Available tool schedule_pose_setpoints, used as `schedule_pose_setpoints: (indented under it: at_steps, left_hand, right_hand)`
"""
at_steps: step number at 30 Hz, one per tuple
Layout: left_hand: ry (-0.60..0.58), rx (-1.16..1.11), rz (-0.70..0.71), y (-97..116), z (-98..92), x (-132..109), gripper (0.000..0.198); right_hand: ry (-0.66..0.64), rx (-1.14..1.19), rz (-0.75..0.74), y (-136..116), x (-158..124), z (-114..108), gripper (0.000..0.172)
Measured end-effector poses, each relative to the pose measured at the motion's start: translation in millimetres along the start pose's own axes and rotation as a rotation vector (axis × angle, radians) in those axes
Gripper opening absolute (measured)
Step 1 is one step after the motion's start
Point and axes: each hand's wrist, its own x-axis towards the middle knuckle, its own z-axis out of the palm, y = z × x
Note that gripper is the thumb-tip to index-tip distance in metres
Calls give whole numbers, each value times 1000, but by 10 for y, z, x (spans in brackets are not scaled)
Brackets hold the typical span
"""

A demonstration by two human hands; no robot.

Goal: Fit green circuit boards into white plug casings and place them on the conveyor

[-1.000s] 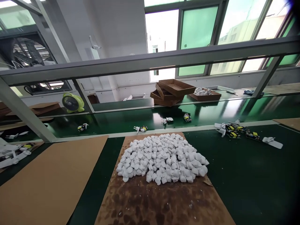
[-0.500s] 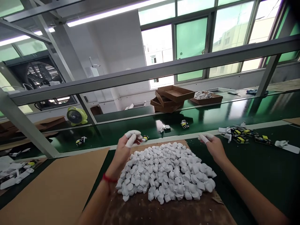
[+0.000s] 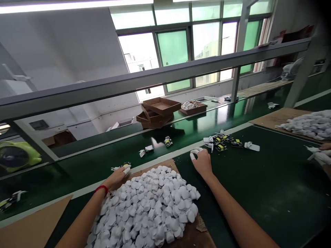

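My left hand [image 3: 117,177], with white fingertip covers and a red band at the wrist, reaches past the far left corner of a pile of small white caps [image 3: 152,203]. Its fingers close around a small circuit board [image 3: 126,165] with a yellow part on the green belt; the far fingers are partly hidden. To the right of the pile, my right hand [image 3: 203,162] hovers over the green surface, also in white fingertip covers. Its fingers are curled but apart from the thumb, with nothing seen between them. Several circuit boards with yellow parts [image 3: 221,147] lie just beyond it.
More boards [image 3: 168,141] lie on the belt [image 3: 191,132]. Stacked brown trays [image 3: 161,106] stand behind it. A metal rail [image 3: 155,74] crosses overhead. At right, another person's hand [image 3: 323,156] is near a second white pile [image 3: 312,124]. A green fan [image 3: 18,155] stands left.
The view has swung right. My left hand has moved from above the pile's back edge to the circuit board on the belt. My right hand's fingertips have come apart.
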Motion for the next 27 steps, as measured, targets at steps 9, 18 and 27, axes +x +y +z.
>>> schedule_pose_setpoints:
  at_steps: [9,18,27]
  left_hand:
    - [139,73,165,383,-93,-129,34]
    - [45,-220,536,684,276,-1139,44]
    - [3,-1021,288,507,876,-1576,58]
  right_hand:
    - [91,21,360,390,172,-119,38]
    - [-20,653,300,35,178,-201,36]
    - [-642,1297,-61,-924,-703,-498,36]
